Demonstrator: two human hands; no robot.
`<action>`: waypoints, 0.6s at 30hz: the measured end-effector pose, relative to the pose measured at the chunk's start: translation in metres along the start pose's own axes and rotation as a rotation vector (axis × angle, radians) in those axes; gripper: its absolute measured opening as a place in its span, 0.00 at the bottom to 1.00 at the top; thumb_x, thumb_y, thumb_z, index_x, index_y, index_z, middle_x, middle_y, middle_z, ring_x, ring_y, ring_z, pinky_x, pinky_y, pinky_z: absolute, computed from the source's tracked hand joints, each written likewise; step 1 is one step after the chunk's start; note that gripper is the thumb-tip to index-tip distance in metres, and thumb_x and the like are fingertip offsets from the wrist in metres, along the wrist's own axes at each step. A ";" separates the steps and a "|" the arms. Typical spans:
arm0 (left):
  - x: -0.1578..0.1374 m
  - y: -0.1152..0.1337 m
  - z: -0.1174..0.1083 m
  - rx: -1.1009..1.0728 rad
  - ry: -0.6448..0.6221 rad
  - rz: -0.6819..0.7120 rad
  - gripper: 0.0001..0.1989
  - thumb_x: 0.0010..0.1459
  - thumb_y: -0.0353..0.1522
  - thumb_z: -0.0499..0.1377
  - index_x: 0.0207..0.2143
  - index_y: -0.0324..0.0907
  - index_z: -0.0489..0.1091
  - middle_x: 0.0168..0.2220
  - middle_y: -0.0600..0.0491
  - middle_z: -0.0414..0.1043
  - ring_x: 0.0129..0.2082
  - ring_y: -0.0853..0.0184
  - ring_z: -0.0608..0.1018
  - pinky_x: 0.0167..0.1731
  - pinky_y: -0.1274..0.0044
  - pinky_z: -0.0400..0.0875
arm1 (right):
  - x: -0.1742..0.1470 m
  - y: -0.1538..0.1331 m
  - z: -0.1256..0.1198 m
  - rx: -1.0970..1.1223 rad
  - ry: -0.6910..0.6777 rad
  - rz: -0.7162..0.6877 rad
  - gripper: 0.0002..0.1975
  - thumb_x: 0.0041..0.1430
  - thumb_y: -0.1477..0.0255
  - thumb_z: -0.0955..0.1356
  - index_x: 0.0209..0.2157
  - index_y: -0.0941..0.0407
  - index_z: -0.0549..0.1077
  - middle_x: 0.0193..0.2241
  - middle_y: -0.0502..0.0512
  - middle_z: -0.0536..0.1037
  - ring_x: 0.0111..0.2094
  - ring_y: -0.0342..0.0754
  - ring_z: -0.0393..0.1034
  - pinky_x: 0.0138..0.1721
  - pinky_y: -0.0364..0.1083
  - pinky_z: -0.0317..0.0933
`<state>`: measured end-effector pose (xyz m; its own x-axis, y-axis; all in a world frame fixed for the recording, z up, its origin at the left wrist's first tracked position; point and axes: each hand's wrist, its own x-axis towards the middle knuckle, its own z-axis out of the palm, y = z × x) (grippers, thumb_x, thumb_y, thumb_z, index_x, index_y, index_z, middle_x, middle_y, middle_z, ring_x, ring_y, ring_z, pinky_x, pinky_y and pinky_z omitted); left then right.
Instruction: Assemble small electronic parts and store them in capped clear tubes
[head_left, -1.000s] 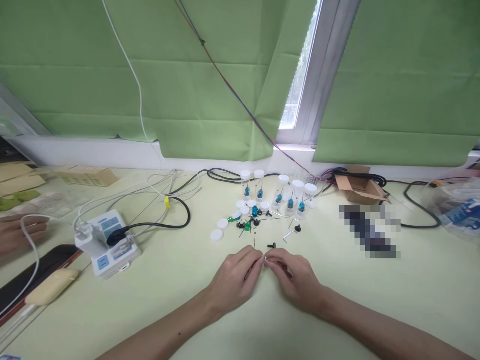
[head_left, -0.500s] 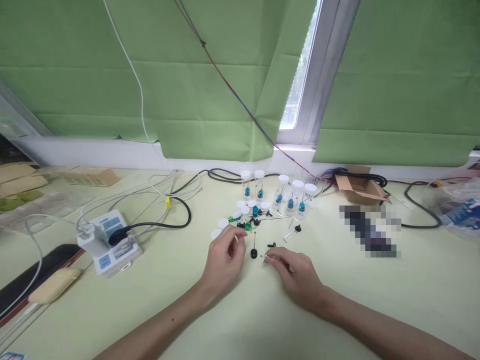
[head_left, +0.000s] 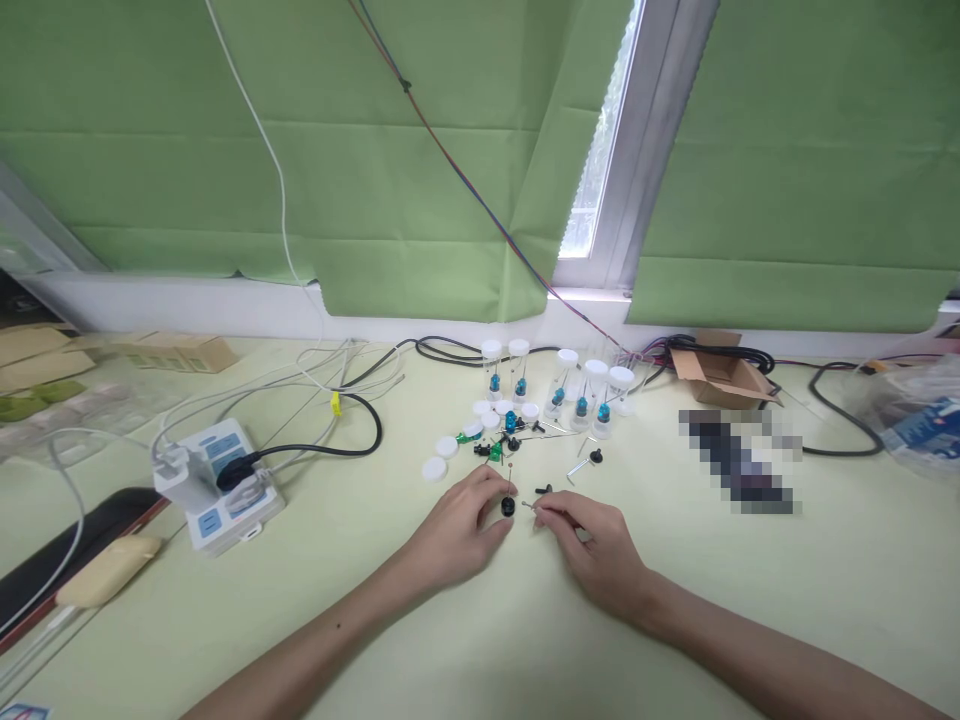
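My left hand (head_left: 469, 525) has its thumb and index finger closed around a small black round base (head_left: 508, 508). A thin pin (head_left: 511, 475) with a reddish tip stands upright from that base. To the right, my right hand (head_left: 592, 535) pinches a small thin metal piece (head_left: 526, 504), whose end points toward the base with a short gap between them. A black fitting (head_left: 544, 490) lies just beyond my right fingertips. Farther off are a green part (head_left: 496, 452), a blue part (head_left: 511, 422) and another black round part (head_left: 514, 444).
Clear tubes with white caps (head_left: 596, 369) and blue parts inside stand at the back. Loose white caps (head_left: 434, 469) and an L-shaped metal key (head_left: 577, 468) lie nearby. A power strip (head_left: 217, 440) with cables is left; an open cardboard box (head_left: 724, 385) is back right.
My left hand has moved right and toward me, from beside the black base to around it. My right hand has shifted slightly, still holding the thin metal piece, which is now raised a little.
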<state>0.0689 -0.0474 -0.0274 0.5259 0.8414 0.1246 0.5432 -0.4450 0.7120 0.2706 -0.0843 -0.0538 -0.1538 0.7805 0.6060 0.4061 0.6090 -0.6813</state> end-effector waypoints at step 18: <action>0.001 0.008 0.004 -0.091 0.114 -0.099 0.07 0.60 0.34 0.55 0.35 0.42 0.72 0.23 0.56 0.68 0.22 0.68 0.68 0.22 0.78 0.60 | -0.002 0.004 0.001 0.001 -0.115 0.019 0.11 0.65 0.77 0.61 0.45 0.56 0.72 0.32 0.55 0.79 0.30 0.45 0.74 0.24 0.39 0.65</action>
<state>0.0765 -0.0510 -0.0240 0.3927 0.9112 0.1245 0.5245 -0.3331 0.7835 0.2719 -0.0835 -0.0585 -0.2483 0.8026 0.5423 0.4085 0.5944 -0.6927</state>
